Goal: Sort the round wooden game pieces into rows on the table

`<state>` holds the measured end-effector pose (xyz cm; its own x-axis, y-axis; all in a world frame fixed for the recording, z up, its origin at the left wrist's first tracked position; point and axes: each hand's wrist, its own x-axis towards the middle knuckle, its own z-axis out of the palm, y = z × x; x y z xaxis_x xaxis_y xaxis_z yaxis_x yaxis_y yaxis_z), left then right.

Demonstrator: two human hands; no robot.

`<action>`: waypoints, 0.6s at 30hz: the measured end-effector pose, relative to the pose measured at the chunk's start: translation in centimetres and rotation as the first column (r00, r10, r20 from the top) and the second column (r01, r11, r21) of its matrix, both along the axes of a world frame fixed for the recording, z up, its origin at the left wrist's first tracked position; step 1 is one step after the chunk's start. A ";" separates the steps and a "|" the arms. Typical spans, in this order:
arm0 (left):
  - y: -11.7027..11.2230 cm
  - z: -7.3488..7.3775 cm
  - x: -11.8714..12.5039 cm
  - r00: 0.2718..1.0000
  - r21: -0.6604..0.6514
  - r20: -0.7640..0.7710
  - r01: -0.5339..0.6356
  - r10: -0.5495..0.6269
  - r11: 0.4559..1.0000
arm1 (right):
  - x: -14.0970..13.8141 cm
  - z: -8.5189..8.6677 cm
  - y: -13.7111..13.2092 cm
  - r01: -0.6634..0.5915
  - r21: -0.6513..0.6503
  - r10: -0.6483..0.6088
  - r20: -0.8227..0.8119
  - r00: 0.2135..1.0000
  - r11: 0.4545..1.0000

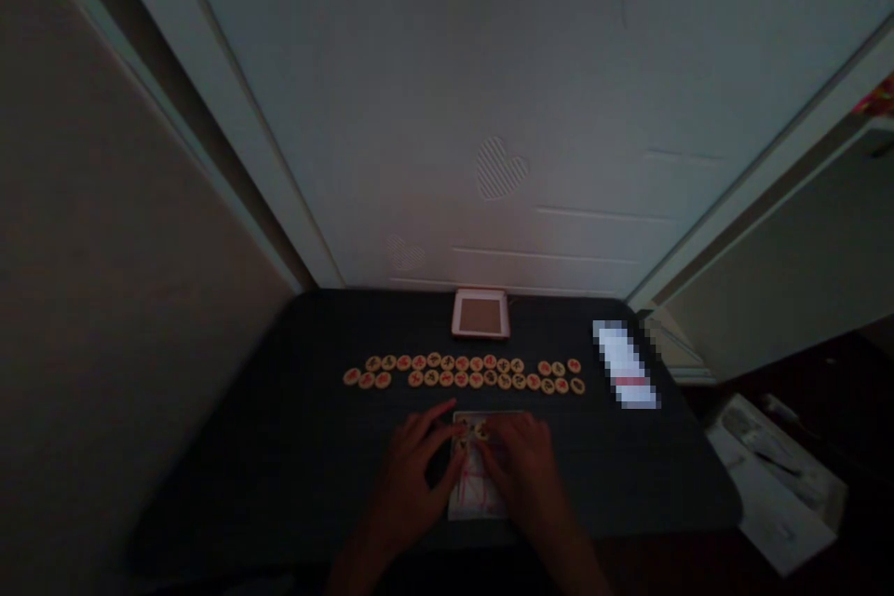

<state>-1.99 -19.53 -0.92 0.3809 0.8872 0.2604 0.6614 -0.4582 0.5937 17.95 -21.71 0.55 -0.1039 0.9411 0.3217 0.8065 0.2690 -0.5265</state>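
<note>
Both my hands rest on a folded pale board with red lines (475, 494) near the front of a dark table (293, 447). My left hand (412, 470) lies with fingers stretched over the board's left edge. My right hand (527, 466) covers the board's right part, fingers curled down at its top edge. One or two round pieces (473, 433) sit on the board between my fingertips. Whether either hand grips anything is hard to see in the dim light. Beyond the board, several round wooden pieces with red and dark marks (461, 372) lie in two rows.
A small square pale box (480, 313) stands at the table's back edge against a white door. A blurred white rectangular object (627, 363) lies at the right. A light box with items (775, 475) sits on the floor to the right.
</note>
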 end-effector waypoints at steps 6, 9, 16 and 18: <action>-0.1 0.5 0.1 0.999 -0.005 -0.046 0.016 -0.016 1.000 | -0.3 -1.0 0.0 0.031 0.033 -0.031 0.011 0.999 0.999; -0.1 0.5 0.1 0.998 -0.022 -0.063 0.010 -0.011 1.000 | -0.4 -1.6 0.0 0.037 0.068 -0.038 0.017 0.999 0.997; -0.2 0.5 0.2 0.996 -0.029 -0.086 0.012 -0.015 0.999 | -0.5 -2.3 0.1 0.076 0.102 -0.079 0.023 0.997 0.992; -0.2 0.5 0.2 0.996 -0.037 -0.089 0.009 -0.012 0.999 | -0.5 -2.2 0.1 0.075 0.103 -0.079 0.032 0.996 0.992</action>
<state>-1.78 -19.75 -0.43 0.4104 0.8914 0.1925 0.7079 -0.4444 0.5489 17.42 -21.65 -1.66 -0.0453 0.9094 0.4135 0.8448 0.2558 -0.4700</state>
